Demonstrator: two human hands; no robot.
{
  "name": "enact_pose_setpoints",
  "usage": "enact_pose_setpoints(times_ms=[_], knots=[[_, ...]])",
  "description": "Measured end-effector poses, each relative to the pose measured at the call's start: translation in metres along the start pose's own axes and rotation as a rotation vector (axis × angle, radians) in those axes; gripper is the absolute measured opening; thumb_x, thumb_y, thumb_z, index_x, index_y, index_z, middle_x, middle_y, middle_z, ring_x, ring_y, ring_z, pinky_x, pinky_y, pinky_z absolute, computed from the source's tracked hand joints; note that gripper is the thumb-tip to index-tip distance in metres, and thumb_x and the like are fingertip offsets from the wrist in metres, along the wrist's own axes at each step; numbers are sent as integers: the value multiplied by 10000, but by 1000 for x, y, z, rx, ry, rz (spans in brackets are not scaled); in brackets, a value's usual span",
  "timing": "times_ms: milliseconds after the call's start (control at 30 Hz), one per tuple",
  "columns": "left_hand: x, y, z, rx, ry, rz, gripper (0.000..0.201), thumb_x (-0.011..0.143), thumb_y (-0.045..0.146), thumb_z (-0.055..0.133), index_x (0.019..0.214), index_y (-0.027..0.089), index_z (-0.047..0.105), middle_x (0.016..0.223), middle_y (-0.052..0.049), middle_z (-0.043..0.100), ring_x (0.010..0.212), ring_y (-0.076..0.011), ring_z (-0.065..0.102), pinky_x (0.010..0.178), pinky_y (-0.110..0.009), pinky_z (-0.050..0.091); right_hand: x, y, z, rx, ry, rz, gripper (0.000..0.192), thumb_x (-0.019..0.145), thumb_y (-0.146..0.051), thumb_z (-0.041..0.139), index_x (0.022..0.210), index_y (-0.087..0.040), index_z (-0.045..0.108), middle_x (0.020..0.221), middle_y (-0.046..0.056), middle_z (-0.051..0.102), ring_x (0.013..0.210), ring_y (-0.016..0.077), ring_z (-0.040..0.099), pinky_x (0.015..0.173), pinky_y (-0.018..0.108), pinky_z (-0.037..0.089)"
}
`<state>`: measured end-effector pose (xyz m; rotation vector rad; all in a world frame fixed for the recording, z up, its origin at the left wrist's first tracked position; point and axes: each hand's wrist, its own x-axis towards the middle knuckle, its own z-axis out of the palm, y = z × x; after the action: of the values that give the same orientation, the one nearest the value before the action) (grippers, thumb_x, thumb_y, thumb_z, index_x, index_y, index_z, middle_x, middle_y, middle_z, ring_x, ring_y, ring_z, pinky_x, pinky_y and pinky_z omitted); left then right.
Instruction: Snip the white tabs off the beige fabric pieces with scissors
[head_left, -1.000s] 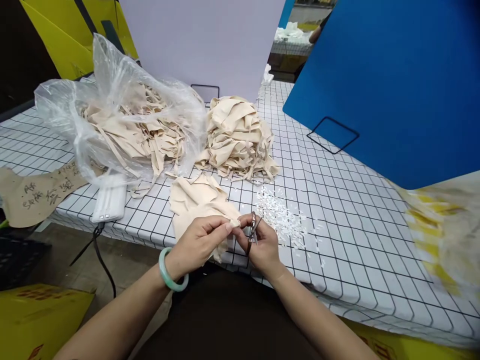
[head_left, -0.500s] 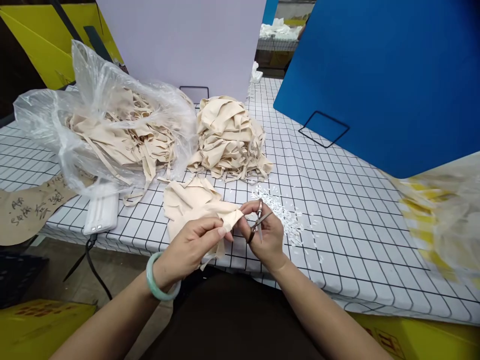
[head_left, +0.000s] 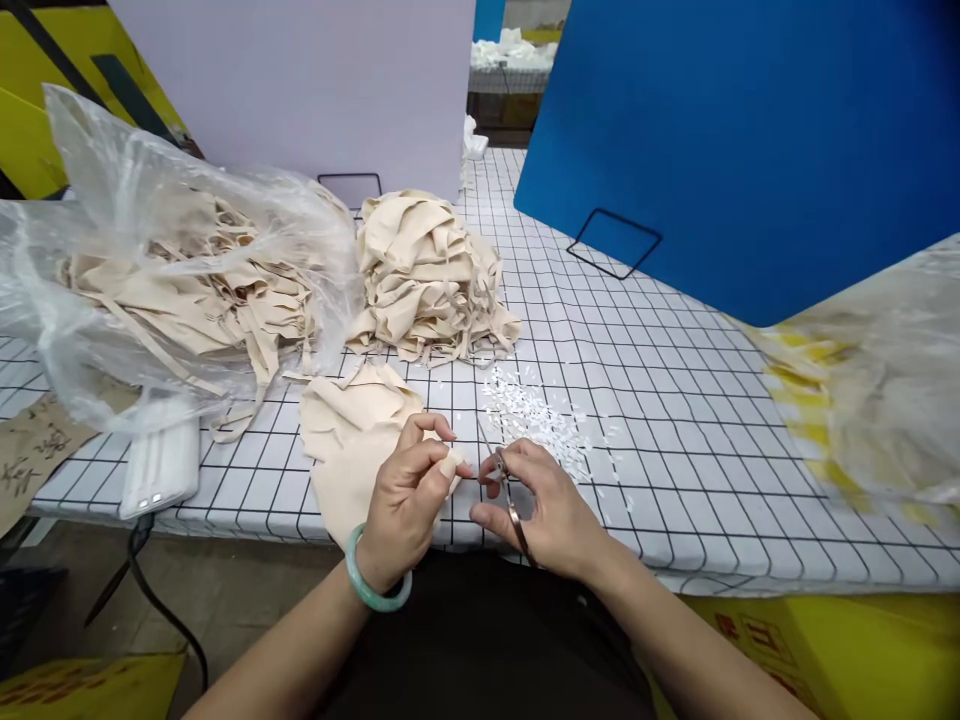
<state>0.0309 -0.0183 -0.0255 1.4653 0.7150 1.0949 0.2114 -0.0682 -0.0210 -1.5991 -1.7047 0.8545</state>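
Observation:
A beige fabric piece (head_left: 343, 478) lies partly over the table's front edge. My left hand (head_left: 405, 495), with a pale green bangle (head_left: 379, 596) at the wrist, pinches a corner of that fabric between thumb and fingers. Close by on the right, my right hand (head_left: 559, 505) has a small pair of metal scissors (head_left: 514, 515) hooked in its fingers, the tips pointing away from me. The hands are almost touching at the fingertips. Small white bits (head_left: 536, 415) are scattered on the table just beyond my right hand.
A heap of beige fabric pieces (head_left: 427, 275) sits beyond my hands. Left of it, a clear plastic bag (head_left: 112, 165) holds more. A white power bank-like box (head_left: 159, 455) with a black cable lies front left. Lilac (head_left: 300, 80) and blue boards (head_left: 720, 150) stand behind the checked tablecloth (head_left: 675, 400).
My right hand has turned and drawn back from the fabric, with the scissors now pointing forward. My left hand has rotated upward, still pinching the fabric. The camera view has shifted right.

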Motion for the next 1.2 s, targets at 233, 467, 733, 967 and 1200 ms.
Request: enact_pose_setpoints(times_ms=[233,467,733,967,1200], knots=[[6,-6,10,-16,-108,54,218,977,237,521,840,204,687,848,-62,535,1098,-224,445,978,-347,410,-6,0,-3,-140,9,-55,475,765,-645,699,651,-196,594,617,10,559,648,173,510,699,347,411],[7,-8,10,18,-122,14,237,966,257,521,760,191,618,905,-79,506,1093,-243,437,950,-367,421,-4,3,-3,-124,59,-127,511,770,-641,704,581,-208,509,556,-20,494,570,141,463,635,313,368],[7,-8,10,49,-146,21,269,977,285,515,731,195,573,849,-74,495,1075,-247,443,920,-371,426,-4,6,1,-77,67,-131,510,778,-629,710,571,-213,502,532,-23,531,549,134,468,651,317,369],[9,-7,11,67,-162,49,255,984,258,510,761,206,624,757,-65,517,1080,-250,444,944,-390,407,-4,7,1,-49,48,-113,522,785,-644,701,563,-207,524,522,-28,518,530,123,462,638,302,373],[10,-10,14,128,-177,41,287,989,305,498,770,212,659,669,-60,496,1092,-273,472,935,-409,414,-8,12,1,-87,67,-90,501,792,-614,715,559,-208,535,507,-24,521,520,124,465,627,296,385]])
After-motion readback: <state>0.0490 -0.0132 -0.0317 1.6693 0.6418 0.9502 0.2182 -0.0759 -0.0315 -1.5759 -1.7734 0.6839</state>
